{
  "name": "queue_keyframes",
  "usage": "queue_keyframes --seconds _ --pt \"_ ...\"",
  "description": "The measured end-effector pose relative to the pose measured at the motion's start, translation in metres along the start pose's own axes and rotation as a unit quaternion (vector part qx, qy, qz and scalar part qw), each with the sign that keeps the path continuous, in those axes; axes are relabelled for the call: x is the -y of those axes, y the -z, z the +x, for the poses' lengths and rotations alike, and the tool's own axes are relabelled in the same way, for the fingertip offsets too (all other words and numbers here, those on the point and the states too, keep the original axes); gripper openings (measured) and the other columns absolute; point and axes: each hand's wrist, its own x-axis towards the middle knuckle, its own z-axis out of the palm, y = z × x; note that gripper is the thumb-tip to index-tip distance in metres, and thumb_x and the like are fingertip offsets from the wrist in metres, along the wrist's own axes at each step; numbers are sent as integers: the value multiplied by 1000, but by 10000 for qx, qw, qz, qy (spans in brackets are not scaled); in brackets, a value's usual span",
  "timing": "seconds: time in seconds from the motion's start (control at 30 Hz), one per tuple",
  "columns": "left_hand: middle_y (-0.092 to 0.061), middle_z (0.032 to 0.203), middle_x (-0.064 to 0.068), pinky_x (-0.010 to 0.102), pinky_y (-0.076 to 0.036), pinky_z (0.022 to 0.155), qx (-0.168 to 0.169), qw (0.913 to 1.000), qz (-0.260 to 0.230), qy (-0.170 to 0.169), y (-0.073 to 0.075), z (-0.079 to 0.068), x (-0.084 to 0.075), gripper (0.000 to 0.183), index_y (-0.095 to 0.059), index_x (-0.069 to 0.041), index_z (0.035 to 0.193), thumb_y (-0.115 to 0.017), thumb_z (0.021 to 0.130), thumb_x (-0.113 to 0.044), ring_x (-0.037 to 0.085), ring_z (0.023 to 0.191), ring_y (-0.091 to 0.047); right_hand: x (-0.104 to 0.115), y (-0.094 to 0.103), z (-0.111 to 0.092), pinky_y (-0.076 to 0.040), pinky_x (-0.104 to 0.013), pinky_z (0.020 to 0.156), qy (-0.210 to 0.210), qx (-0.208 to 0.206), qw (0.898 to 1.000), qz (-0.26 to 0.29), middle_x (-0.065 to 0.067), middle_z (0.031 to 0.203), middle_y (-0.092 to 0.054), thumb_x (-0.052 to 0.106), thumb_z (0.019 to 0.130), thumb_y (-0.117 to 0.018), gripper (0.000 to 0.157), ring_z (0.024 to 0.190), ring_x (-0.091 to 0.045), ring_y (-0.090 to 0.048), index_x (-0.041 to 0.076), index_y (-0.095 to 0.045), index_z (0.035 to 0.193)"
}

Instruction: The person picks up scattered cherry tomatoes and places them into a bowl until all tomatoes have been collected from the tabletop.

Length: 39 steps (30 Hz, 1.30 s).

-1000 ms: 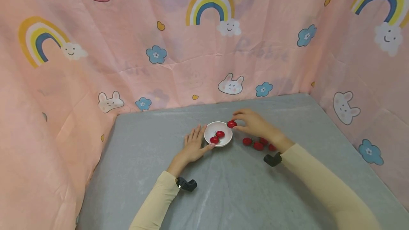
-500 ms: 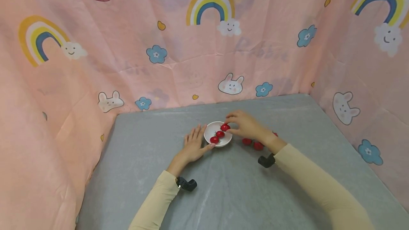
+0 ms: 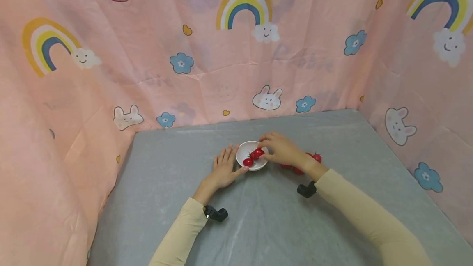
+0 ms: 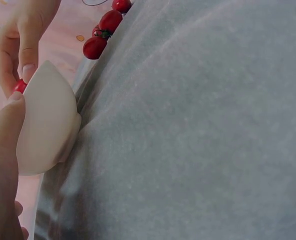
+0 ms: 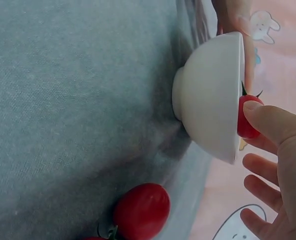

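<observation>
A small white bowl point(image 3: 243, 149) stands on the grey cloth, with cherry tomatoes point(image 3: 248, 162) inside. My left hand point(image 3: 223, 171) rests against the bowl's left side, fingers spread straight along it and the thumb at the near rim. My right hand point(image 3: 283, 150) pinches a red cherry tomato point(image 5: 249, 120) between thumb and finger at the bowl's right side; its green stem points up in the right wrist view. In the left wrist view the bowl's wall point(image 4: 48, 125) hides most of that tomato. The other right fingers hang loosely curled.
More cherry tomatoes point(image 3: 317, 157) lie on the grey table cloth point(image 3: 266, 216) to the right of the bowl, partly hidden under my right wrist. A pink printed curtain point(image 3: 207, 89) encloses the back and sides of the table.
My right hand has moved left and slightly down, carrying the cherry tomato from the bowl's right rim over its inside. The left hand and the bowl have stayed put.
</observation>
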Motion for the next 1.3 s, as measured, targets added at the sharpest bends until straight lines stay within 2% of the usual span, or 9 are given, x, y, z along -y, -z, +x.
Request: queue_keyframes --seconds 0.13,0.43,1.13,1.3 --pt "-10 168 15 66 -8 118 -77 10000 5 -62 1 -2 -2 93 -8 -24 161 -46 91 -72 41 154 -8 -1 -2 -1 -43 -53 109 75 -18 10000 -18 -7 129 -64 31 86 -76 32 125 -28 -55 17 -73 115" --pt "-10 168 14 65 -9 119 -34 9999 101 4 4 -3 -6 90 -8 -24 161 -51 94 -65 41 154 -9 1 -4 -2 -41 -56 108 87 26 9999 105 -8 130 -64 32 86 -76 31 123 -29 -54 16 -73 113" --pt "-9 168 12 64 -9 120 -72 9999 131 29 3 -3 -6 89 -7 -26 161 -49 93 -66 40 155 -9 0 -4 -5 -40 -58 109 40 -5 9998 189 -10 130 -64 29 87 -75 29 123 -30 -54 14 -73 111" --pt "-8 169 11 64 -9 120 -57 9999 147 33 4 -4 -6 89 -6 -27 161 -49 94 -66 40 155 -9 -4 -2 -5 -42 -57 108 -17 -47 9997 242 -11 132 -62 30 87 -75 32 126 -32 -53 14 -72 115"
